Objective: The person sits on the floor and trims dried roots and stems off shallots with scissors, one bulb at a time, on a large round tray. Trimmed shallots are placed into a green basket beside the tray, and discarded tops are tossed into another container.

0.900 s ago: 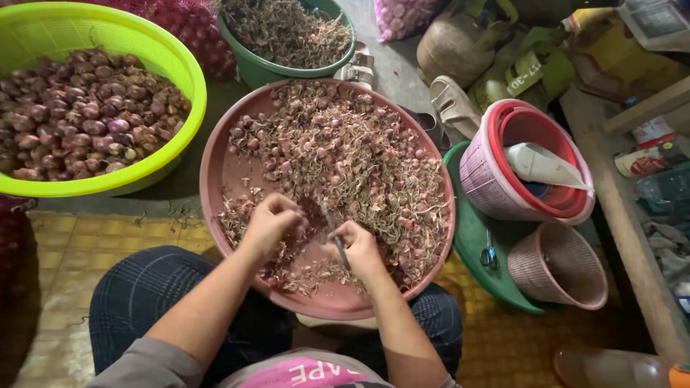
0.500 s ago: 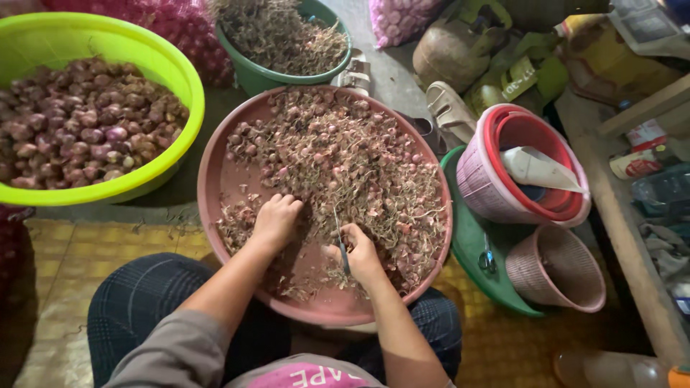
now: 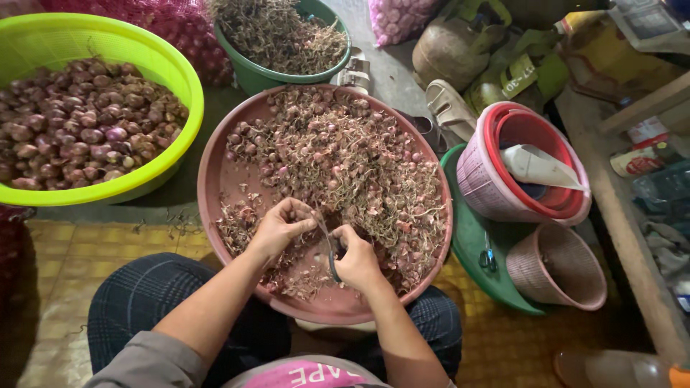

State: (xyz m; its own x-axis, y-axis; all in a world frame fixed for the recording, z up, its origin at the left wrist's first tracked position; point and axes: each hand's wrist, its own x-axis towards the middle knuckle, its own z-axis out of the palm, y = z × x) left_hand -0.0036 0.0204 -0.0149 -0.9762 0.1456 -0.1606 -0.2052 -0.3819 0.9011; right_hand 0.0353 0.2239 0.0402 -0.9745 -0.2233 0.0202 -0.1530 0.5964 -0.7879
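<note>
A wide reddish-brown basin (image 3: 215,179) rests on my lap, heaped with small shallots with dry roots and loose skins. My left hand (image 3: 279,228) is closed around a shallot at the basin's near side. My right hand (image 3: 357,260) grips a small dark-handled knife (image 3: 329,251), its blade pointing up toward the left hand's fingers. The two hands are almost touching over a patch of peelings.
A lime-green basin (image 3: 172,68) of cleaned shallots sits at left. A dark green tub (image 3: 251,75) of roots stands behind. At right are a pink basket with a red bowl (image 3: 478,179), a small woven basket (image 3: 557,269), a green tray (image 3: 467,244) and a wooden bench (image 3: 625,215).
My left hand has drawn back from the pile toward my right hand with a shallot. The knife blade now meets the left fingers.
</note>
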